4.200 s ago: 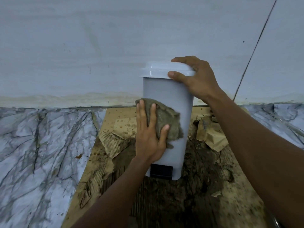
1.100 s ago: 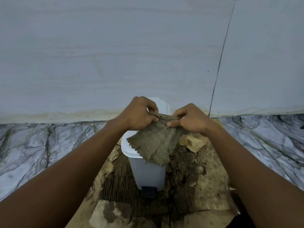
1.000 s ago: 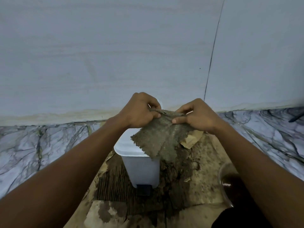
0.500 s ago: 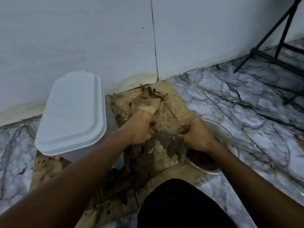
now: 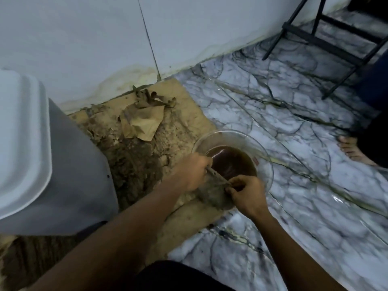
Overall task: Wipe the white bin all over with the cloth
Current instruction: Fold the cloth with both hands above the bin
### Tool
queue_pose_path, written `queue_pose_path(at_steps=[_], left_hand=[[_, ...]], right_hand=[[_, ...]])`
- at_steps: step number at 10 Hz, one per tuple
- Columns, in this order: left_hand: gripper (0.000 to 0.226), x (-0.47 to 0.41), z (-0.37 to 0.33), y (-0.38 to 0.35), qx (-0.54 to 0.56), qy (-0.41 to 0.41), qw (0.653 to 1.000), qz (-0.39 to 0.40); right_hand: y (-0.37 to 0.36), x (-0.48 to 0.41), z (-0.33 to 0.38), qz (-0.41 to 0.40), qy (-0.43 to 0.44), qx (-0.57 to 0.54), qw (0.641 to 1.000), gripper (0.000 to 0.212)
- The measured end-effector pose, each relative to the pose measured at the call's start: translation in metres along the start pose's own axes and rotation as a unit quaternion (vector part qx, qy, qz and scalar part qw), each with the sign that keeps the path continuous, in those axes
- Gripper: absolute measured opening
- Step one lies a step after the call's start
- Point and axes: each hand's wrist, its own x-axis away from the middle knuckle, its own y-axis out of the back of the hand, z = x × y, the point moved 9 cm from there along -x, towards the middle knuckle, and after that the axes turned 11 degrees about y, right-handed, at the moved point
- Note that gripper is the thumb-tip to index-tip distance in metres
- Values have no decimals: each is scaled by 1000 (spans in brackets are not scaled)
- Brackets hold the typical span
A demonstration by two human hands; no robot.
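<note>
Gripping the cloth (image 5: 214, 191) in clenched fingers, both hands hover over the bowl (image 5: 262, 158); rinsing should stay inside it.

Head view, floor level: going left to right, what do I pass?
white bin → soiled cardboard → left hand → cloth, in the grip of both hands → right hand → glass bowl of brown water → bare foot
</note>
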Motion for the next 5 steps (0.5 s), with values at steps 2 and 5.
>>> queue_pose_path(at_steps=[2,5], left_hand=[[38,0,10,2,-14,-42,997,-60],[34,24,9,-22,-115,-25,992,51]], right_hand=[[3,10,10,-75,55,58,994,34],[-48,18,21,58,115,54,990,36]])
